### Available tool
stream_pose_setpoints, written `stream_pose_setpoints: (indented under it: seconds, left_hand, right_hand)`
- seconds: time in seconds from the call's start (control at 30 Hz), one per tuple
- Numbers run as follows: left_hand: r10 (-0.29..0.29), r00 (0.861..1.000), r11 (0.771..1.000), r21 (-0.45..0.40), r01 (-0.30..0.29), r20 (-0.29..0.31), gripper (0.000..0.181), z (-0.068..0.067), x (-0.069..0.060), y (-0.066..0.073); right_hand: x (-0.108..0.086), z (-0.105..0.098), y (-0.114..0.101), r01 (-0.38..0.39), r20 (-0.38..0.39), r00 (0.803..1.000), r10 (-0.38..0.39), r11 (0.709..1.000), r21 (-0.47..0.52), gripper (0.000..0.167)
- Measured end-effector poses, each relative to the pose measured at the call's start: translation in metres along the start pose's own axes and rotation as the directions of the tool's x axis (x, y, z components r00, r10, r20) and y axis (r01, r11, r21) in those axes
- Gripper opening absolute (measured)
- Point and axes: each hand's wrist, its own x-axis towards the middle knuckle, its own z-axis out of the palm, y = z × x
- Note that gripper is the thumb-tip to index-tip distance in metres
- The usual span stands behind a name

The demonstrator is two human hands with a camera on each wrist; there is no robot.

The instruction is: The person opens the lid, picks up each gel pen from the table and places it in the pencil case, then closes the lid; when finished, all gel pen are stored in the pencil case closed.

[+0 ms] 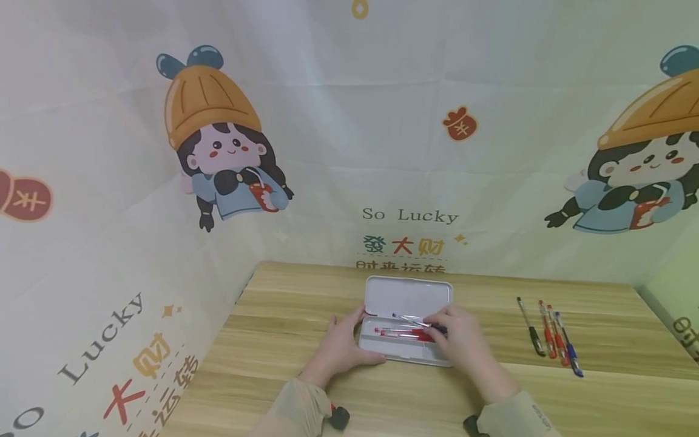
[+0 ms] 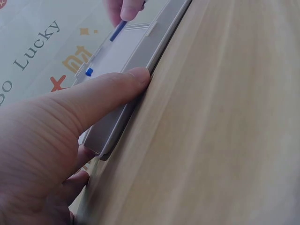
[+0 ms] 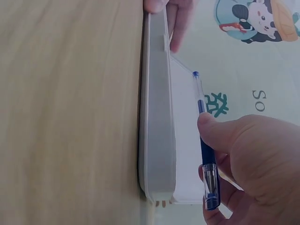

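Observation:
A grey pencil case (image 1: pixel 393 355) lies on the table with its lid (image 1: pixel 409 295) tipped back. My left hand (image 1: pixel 343 343) grips the case's left end, its thumb pressing the front edge in the left wrist view. Between the thumb and fingers of my right hand (image 1: pixel 464 340) is a blue gel pen (image 3: pixel 206 150), held over the back of the case. Red pens (image 1: pixel 401 334) lie inside the tray; how many is hard to tell.
To the right on the wooden table (image 1: pixel 611 340) lie several pens: a black pen (image 1: pixel 535 340), red pens (image 1: pixel 559 343) and another blue pen (image 1: pixel 573 358). A printed cloth (image 1: pixel 327 152) hangs behind the table and along its left side.

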Motion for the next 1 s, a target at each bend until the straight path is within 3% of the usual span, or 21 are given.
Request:
stream_pose_setpoints:
  seconds: [0.5, 0.73, 1.0]
  left_hand:
    - [0.023, 1.0, 0.999, 0.023, -0.023, -0.004, 0.124, 0.001, -0.001, -0.001]
    - [0.002, 1.0, 1.0, 0.022, -0.002, -0.001, 0.124, 0.0, -0.001, 0.0]
    - [0.006, 1.0, 1.0, 0.005, -0.006, -0.002, 0.124, -0.001, -0.001, 0.001]
  right_hand:
    - [-0.002, 0.01, -0.005, 0.002, 0.068, 0.998, -0.004, 0.999, 0.032, 0.011]
    - [-0.003, 0.012, -0.005, -0.014, 0.108, 0.994, 0.011, 1.0, 0.024, 0.01]
    - [-0.003, 0.014, -0.007, -0.002, 0.109, 0.994, -0.001, 1.0, 0.024, 0.011]
